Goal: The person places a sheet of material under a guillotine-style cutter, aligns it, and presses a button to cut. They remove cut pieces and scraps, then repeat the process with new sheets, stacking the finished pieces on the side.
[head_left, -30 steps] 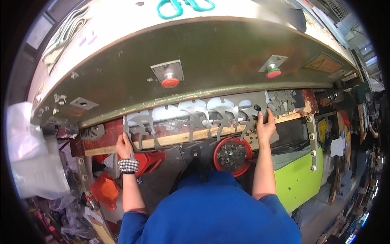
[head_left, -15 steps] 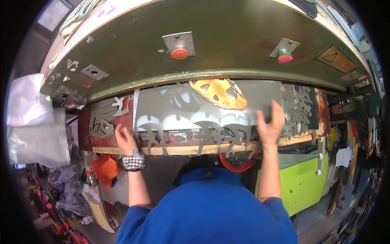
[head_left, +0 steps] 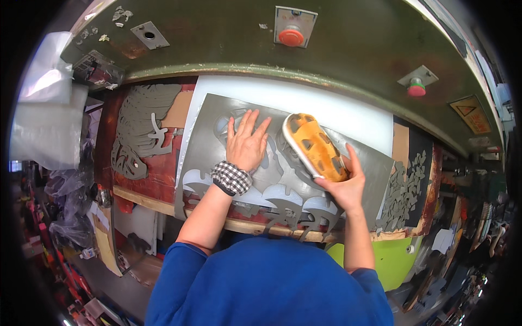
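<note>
Head view: right grip [head_left: 349, 187] is pinching the orange die [head_left: 315, 154], which could skew if the sheet [head_left: 372, 176] under the spread left grip [head_left: 248, 145] is slipping.

WORKSHOP WITH MACHINE BENCH

The place was a workshop, as its fittings showed. Beyond the right hand's [head_left: 347, 181] grip stood a green machine front [head_left: 348, 49] bearing red push buttons [head_left: 291, 37] and a yellow warning plate [head_left: 471, 114]. Within the grip: an orange pierced form [head_left: 321, 145]. Left of it: stacked grey pieces [head_left: 138, 117]. Right: grey scraps [head_left: 399, 198]. Nearer side: a wooden bench edge [head_left: 141, 200]. Far left: clear plastic sheeting [head_left: 51, 125].
</note>
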### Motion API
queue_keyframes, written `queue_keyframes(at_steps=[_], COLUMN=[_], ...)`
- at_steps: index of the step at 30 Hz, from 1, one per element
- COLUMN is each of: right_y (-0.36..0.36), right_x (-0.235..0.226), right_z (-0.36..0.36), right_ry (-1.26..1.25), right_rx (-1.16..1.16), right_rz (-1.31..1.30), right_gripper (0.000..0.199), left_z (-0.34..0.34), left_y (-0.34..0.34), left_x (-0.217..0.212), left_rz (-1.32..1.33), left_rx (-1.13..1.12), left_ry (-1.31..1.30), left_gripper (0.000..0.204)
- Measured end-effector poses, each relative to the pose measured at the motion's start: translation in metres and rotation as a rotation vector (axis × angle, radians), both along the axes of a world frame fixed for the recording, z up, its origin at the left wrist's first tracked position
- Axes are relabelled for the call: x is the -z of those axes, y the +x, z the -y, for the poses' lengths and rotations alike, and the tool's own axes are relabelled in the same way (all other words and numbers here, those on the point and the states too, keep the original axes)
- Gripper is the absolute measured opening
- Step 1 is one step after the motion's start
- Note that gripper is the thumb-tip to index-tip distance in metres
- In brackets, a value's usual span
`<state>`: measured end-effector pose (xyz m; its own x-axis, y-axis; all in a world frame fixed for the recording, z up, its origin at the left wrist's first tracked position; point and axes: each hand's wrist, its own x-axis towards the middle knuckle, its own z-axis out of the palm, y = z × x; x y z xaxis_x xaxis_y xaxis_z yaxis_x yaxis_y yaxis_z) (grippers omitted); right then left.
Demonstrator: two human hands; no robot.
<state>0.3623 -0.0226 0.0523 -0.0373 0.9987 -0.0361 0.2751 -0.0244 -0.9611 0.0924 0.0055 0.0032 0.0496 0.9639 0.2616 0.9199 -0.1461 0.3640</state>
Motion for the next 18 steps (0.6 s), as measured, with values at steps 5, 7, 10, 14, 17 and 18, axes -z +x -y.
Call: queue_keyframes(at_steps=[5, 7, 10, 14, 17, 18], right_y=[0.043, 0.067, 0.101, 0.118, 0.106, 0.098], right_x=[-0.007, -0.005, -0.001, -0.007, -0.012, -0.011], right_z=[0.005, 0.019, 0.048, 0.083, 0.094, 0.093], right_ry=[-0.051, 0.133, 0.158, 0.249, 0.198, 0.221], right_rx=[0.302, 0.402, 0.592, 0.811, 0.875, 0.814], right_rz=[-0.431, -0.285, -0.435, -0.214, -0.089, 0.027], right_gripper=[0.091, 0.086, 0.076, 0.072, 0.081, 0.087], left_z=[-0.004, -0.006, -0.007, -0.016, -0.024, -0.026], left_y=[0.001, 0.001, -0.004, -0.011, -0.018, -0.021], left_x=[-0.006, -0.004, 0.001, 0.007, 0.008, 0.008], left_rz=[-0.037, -0.073, -0.077, -0.094, -0.117, -0.136], left_rx=[0.014, 0.009, 0.007, 0.079, 0.044, 0.013], left_ry=[-0.020, -0.090, -0.006, 0.026, -0.030, -0.026], left_gripper=[0.039, 0.040, 0.041, 0.043, 0.042, 0.042])
